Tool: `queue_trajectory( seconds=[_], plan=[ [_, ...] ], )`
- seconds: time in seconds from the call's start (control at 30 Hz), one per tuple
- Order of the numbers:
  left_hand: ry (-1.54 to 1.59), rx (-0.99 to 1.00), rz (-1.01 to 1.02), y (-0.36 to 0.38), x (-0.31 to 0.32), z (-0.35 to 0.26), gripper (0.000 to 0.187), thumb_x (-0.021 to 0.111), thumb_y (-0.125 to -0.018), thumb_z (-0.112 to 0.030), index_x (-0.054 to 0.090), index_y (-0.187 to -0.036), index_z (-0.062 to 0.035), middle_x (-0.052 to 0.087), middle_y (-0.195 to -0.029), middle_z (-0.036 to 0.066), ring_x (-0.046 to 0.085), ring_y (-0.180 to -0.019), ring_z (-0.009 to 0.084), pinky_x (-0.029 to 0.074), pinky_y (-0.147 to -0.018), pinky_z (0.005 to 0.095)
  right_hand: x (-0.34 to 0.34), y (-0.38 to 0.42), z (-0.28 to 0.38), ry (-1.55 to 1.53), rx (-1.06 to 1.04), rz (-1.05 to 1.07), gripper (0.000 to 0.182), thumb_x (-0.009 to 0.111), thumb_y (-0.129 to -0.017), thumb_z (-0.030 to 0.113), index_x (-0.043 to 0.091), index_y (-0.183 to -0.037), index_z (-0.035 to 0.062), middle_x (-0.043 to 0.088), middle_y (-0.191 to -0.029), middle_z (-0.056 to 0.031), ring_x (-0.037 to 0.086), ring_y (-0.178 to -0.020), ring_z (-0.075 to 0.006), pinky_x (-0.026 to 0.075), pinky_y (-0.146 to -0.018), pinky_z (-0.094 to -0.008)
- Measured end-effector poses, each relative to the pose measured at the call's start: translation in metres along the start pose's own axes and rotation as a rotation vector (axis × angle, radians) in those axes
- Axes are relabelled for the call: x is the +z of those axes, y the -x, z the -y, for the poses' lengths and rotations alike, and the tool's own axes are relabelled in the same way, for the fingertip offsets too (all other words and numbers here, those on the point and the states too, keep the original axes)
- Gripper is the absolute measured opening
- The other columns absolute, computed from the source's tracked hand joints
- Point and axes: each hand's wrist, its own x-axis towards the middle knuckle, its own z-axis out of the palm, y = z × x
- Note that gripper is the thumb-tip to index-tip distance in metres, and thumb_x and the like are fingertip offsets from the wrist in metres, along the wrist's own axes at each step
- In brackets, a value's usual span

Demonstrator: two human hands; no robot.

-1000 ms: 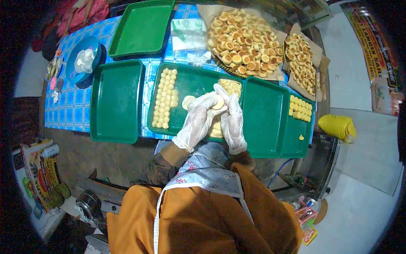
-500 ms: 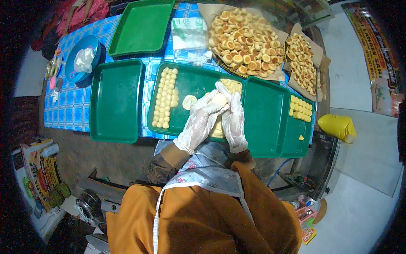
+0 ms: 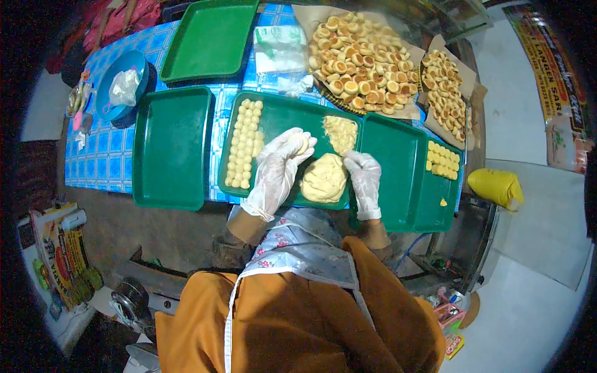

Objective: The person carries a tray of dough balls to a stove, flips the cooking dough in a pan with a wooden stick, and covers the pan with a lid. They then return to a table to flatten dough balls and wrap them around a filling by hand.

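Observation:
My left hand, in a clear glove, is closed on a small pale dough piece above the green tray. Rows of small dough balls line that tray's left side. A large dough lump lies between my hands. Behind it is a patch of shredded yellowish filling. My right hand, gloved too, has its fingers pinched at the filling's lower right edge; whatever they hold is too small to make out.
Another green tray lies to the left, one behind. Right-hand trays hold yellow pieces. Baked buns are heaped at the back right. A blue bowl with a plastic bag stands at the far left.
My hands have moved apart from around the dough piece. The left went left with it, the right went right and down, and the lump and filling now show fully.

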Motion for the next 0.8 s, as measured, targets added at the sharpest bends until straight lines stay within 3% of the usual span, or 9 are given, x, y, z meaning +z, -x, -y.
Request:
queue_trajectory(
  seconds=[0.07, 0.1, 0.43, 0.63, 0.8],
  plan=[
    [0.003, -0.002, -0.016, 0.001, -0.001, 0.001, 0.044, 0.064, -0.095, -0.004, 0.049, -0.134, 0.0103, 0.063, -0.124, 0.022, 0.064, -0.118, 0.0326, 0.054, -0.100, 0.0392, 0.005, 0.017, 0.017, 0.072, 0.027, 0.074, 0.017, 0.074, -0.082, 0.010, 0.077, -0.097, 0.0031, 0.073, -0.095, -0.0126, 0.068, -0.091, -0.0263, 0.053, -0.086, -0.0360],
    [0.018, -0.007, -0.022, 0.001, -0.001, 0.001, 0.047, 0.065, -0.095, -0.002, 0.047, -0.136, 0.0111, 0.061, -0.127, 0.024, 0.063, -0.118, 0.0341, 0.054, -0.101, 0.0400, 0.012, 0.021, 0.002, 0.195, -0.107, 0.054, 0.017, 0.074, -0.082, 0.011, 0.077, -0.097, 0.0032, 0.073, -0.093, -0.0127, 0.068, -0.090, -0.0275, 0.053, -0.085, -0.0374],
    [0.066, -0.004, 0.017, 0.000, 0.005, 0.009, 0.048, 0.060, -0.093, 0.005, 0.043, -0.137, 0.0133, 0.054, -0.134, 0.026, 0.058, -0.124, 0.0375, 0.049, -0.110, 0.0418, 0.029, 0.020, 0.027, 0.098, -0.113, 0.027, 0.017, 0.071, -0.089, 0.013, 0.076, -0.102, 0.0036, 0.075, -0.101, -0.0149, 0.070, -0.093, -0.0271, 0.055, -0.085, -0.0356],
    [0.079, 0.006, 0.139, 0.003, 0.008, 0.005, 0.052, 0.058, -0.090, 0.009, 0.041, -0.138, 0.0142, 0.052, -0.136, 0.026, 0.056, -0.126, 0.0385, 0.048, -0.111, 0.0429, 0.037, 0.019, 0.015, -0.011, -0.045, 0.069, 0.019, 0.071, -0.090, 0.013, 0.076, -0.105, 0.0042, 0.075, -0.105, -0.0130, 0.069, -0.098, -0.0261, 0.054, -0.090, -0.0351],
    [0.015, 0.031, 0.143, 0.009, 0.007, 0.004, 0.052, 0.060, -0.090, 0.002, 0.043, -0.138, 0.0126, 0.056, -0.133, 0.024, 0.059, -0.124, 0.0344, 0.051, -0.106, 0.0396, 0.042, 0.022, 0.009, -0.050, -0.030, 0.115, 0.020, 0.071, -0.090, 0.014, 0.075, -0.107, 0.0037, 0.074, -0.110, -0.0124, 0.067, -0.104, -0.0255, 0.051, -0.095, -0.0357]
  ],
)
